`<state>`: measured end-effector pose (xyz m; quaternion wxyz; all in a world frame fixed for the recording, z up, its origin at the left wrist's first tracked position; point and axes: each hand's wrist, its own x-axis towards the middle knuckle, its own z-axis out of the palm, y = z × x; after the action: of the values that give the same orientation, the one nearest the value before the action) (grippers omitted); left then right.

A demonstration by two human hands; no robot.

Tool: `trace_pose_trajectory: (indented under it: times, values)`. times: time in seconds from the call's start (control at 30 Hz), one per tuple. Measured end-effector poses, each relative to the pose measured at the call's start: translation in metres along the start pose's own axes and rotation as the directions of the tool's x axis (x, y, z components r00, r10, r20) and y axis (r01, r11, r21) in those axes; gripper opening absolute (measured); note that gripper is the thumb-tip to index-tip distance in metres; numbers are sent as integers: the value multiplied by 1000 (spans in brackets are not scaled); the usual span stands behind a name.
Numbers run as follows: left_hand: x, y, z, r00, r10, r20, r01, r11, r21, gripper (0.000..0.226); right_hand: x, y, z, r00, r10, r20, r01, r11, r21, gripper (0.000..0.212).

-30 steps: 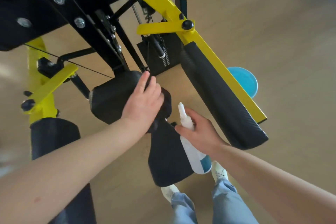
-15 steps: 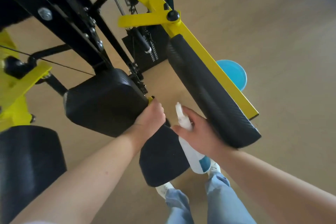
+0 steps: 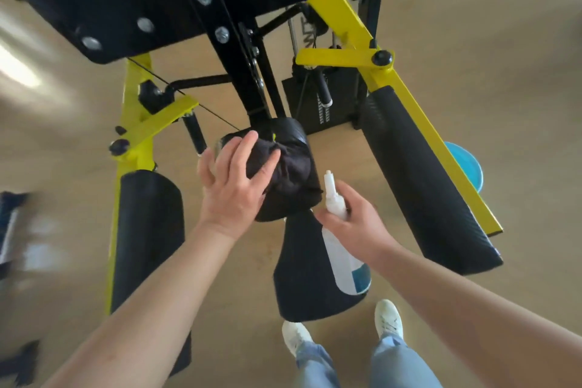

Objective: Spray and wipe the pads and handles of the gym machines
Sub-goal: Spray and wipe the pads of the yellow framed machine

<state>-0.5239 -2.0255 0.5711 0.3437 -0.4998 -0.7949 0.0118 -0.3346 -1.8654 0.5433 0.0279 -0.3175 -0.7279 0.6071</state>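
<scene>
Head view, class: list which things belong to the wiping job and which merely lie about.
In the job: left hand pressing dark cloth on centre pad; right hand gripping spray bottle; long side pad.
Lying about: blue round object on floor.

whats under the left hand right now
A bunched dark cloth, pressed flat-handed by the left hand onto the machine's small black pad. The pad's surface beneath cloth and palm is covered, so its state cannot be seen.

Bare floor [image 3: 248, 280] between left arm pad [image 3: 148, 230] and right arm pad [image 3: 419, 183], black post [image 3: 245, 79] overhead.
</scene>
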Motion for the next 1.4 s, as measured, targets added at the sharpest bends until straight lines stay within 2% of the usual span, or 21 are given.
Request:
trace_pose_trajectory:
  times: [0.07, 0.17, 0.27, 0.37, 0.43, 0.53, 0.67, 0.73, 0.8, 0.87, 0.93, 1.0, 1.07, 1.13, 1.2, 1.3, 1.33, 1.4]
  values:
    - [-8, 11, 11, 995, -101, 26, 101, 995, 5, 69, 1, -7, 5, 1000, -20, 17, 20, 1000, -5, 56]
    - [-26, 34, 45, 994, -103, 24, 102, 995, 10, 71, 3, -8, 13, 999, -7, 45, 8, 1000, -18, 55]
    - [-43, 51, 67, 995, -92, 26, 91, 995, 38, 76, 2, 0, 19, 997, 31, 65, -29, 999, -40, 33]
    - [-81, 75, 81, 976, -67, 206, 72, 997, -20, 84, -4, 8, 24, 996, 84, 40, -82, 995, -54, 40]
    - [-99, 85, 83, 950, -58, 306, 86, 993, -78, 75, -10, 13, 22, 994, 108, 34, -106, 992, -71, 48]
    - [-104, 80, 69, 923, -134, 362, 189, 974, -121, 67, -18, 18, 16, 989, 144, 46, -139, 986, -87, 52]
    - [-69, 59, 40, 862, -401, 310, 446, 891, -85, 78, -16, 18, 13, 982, 186, 20, -182, 976, -118, 52]
    - [-38, 47, 32, 828, -513, 225, 544, 833, -103, 91, -13, 16, 12, 985, 174, 22, -170, 978, -125, 51]
    - [-15, 41, 33, 810, -570, 142, 587, 794, -159, 98, -9, 13, 13, 988, 153, 34, -148, 982, -114, 50]
    - [-10, 41, 41, 811, -580, 78, 581, 782, -223, 93, -5, 10, 16, 989, 139, 43, -133, 985, -113, 50]
    - [-19, 51, 50, 805, -583, 109, 589, 766, -258, 91, -2, 9, 20, 990, 134, 52, -127, 984, -124, 51]
    - [-39, 71, 57, 744, -612, 269, 667, 705, -240, 89, 0, 8, 25, 988, 135, 72, -124, 983, -138, 52]
    - [-68, 93, 64, 614, -638, 465, 772, 609, -183, 91, -1, 8, 29, 985, 145, 91, -130, 979, -156, 53]
    - [-93, 110, 71, 501, -638, 584, 841, 518, -155, 100, -3, 6, 31, 976, 176, 128, -156, 975, -156, 48]
    - [-103, 116, 73, 457, -621, 637, 875, 442, -197, 106, -3, 6, 31, 957, 208, 202, -178, 971, -157, 35]
    - [-106, 107, 63, 457, -598, 658, 886, 375, -275, 107, -2, 7, 33, 941, 231, 250, -180, 961, -209, 15]
    - [-104, 102, 59, 442, -616, 652, 897, 316, -310, 110, -2, 7, 36, 945, 226, 237, -173, 959, -225, 15]
    - [-101, 91, 51, 393, -642, 658, 900, 121, -419, 115, -1, 9, 39, 954, 223, 202, -176, 958, -226, 16]
